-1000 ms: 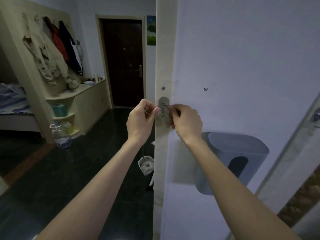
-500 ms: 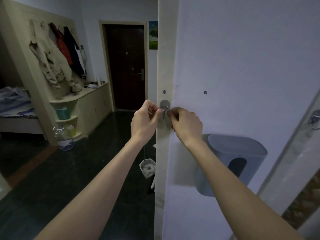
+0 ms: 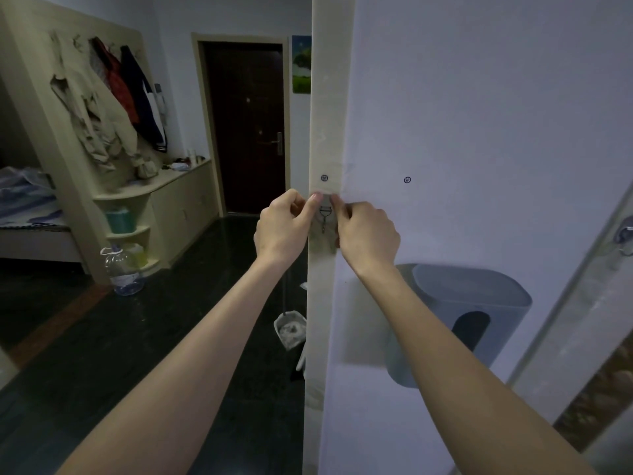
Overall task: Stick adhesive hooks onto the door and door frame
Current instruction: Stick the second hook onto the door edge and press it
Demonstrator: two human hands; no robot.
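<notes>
Pressing adhesive hook (image 3: 325,217) onto door frame (image 3: 329,97): left hand (image 3: 282,228) and right hand (image 3: 366,234) both pinching its pad. Next, probably firm thumb pressure, then release.

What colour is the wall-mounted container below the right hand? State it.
Grey-blue with a dark oval opening: the container, below the right hand, head view.

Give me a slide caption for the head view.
Both hands, left and right, press a metal-hooked adhesive pad onto the beige door frame.
</notes>
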